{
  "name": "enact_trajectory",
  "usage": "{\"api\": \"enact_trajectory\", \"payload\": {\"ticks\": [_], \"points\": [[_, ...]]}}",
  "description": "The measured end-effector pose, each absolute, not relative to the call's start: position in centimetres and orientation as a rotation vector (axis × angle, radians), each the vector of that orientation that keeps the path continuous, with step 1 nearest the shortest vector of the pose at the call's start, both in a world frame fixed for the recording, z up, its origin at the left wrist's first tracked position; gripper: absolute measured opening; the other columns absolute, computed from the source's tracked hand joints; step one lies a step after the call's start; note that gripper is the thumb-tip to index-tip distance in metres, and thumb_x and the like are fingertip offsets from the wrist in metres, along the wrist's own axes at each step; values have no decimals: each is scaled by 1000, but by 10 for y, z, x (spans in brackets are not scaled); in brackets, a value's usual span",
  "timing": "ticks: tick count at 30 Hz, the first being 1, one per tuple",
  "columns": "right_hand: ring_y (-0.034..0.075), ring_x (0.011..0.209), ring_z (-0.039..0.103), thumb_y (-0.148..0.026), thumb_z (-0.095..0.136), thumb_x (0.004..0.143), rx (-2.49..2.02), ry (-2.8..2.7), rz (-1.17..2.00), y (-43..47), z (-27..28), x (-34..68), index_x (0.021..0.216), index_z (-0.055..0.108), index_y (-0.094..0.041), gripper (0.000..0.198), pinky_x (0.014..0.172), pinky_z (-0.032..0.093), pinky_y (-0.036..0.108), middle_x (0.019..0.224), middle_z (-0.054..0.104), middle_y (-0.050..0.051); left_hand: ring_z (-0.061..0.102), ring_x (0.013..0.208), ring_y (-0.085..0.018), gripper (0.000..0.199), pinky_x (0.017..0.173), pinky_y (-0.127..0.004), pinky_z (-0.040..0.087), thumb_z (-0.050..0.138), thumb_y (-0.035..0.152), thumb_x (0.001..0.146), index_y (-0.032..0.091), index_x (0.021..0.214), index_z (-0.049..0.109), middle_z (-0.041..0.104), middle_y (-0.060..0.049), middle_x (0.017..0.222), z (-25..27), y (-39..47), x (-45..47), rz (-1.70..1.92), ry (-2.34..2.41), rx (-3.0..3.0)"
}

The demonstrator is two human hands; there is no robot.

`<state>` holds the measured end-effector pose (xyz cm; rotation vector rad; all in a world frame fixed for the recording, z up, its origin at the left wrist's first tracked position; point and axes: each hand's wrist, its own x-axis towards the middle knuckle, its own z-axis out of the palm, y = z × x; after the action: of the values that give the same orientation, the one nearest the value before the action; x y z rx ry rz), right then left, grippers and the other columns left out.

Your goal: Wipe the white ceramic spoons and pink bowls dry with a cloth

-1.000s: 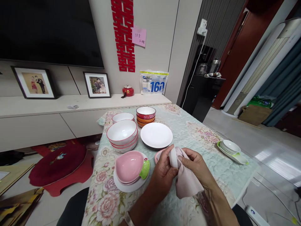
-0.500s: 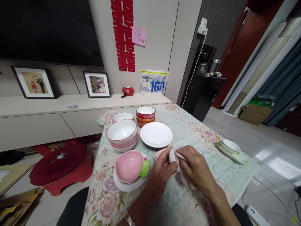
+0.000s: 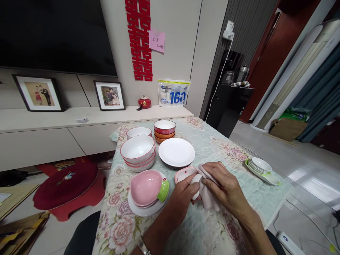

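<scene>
My left hand (image 3: 182,196) is closed on a small white dish (image 3: 197,185), which is tilted on edge and partly covered by fingers and cloth. A pale pink cloth (image 3: 209,199) is bunched in my right hand (image 3: 224,184) and pressed against the dish's far side, its loose end hanging down. Just behind my left fingers, a small pink-rimmed dish (image 3: 183,172) lies on the table. Left of my hands, pink strawberry-shaped bowls (image 3: 146,187) with a green leaf are stacked on a white plate (image 3: 142,211).
Behind my hands stand a stack of white plates (image 3: 176,152), red-rimmed white bowls (image 3: 137,148) and red and orange bowls (image 3: 164,131). At the right, small white dishes (image 3: 260,164) sit on a leaf-edged plate (image 3: 271,178). A floral cloth (image 3: 119,230) covers the table.
The dish has turned and dropped slightly in my left hand. My right hand has moved the cloth up around its edge, and more of the cloth and the pink-rimmed dish shows.
</scene>
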<state>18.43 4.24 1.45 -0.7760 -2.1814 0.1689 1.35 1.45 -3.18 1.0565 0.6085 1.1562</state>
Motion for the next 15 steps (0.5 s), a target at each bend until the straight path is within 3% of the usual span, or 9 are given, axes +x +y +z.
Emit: {"api": "enact_trajectory", "payload": {"ticks": [4,8,12,15], "points": [[22,92,60,-12,60,93,-809,-2146,205,43,13,184,112,63,-21,21,78,50,35,97,67,6,41,62,-14,36,56,-27,33,48,44,94,14,99,68,49,1,69,-27,11,13,1120,660,1162],[21,82,59,-9,58,91,-879,-2103,127,41,12,184,99,63,-20,15,71,48,34,87,65,5,47,60,-16,46,56,-29,40,44,48,96,13,118,65,54,0,69,-19,7,15,1123,790,1322],[22,83,58,-7,58,89,-880,-2081,-74,40,12,185,101,61,-18,18,73,48,36,88,66,7,63,83,-25,41,75,-38,51,56,30,89,12,126,63,68,-11,96,-25,8,16,1255,1121,1691],[22,85,58,-5,58,89,-830,-2093,-124,39,13,182,103,61,-19,21,75,48,37,91,67,8,65,92,-28,33,81,-43,52,47,18,90,12,118,64,70,-14,100,-33,10,16,1333,1268,1888]]}}
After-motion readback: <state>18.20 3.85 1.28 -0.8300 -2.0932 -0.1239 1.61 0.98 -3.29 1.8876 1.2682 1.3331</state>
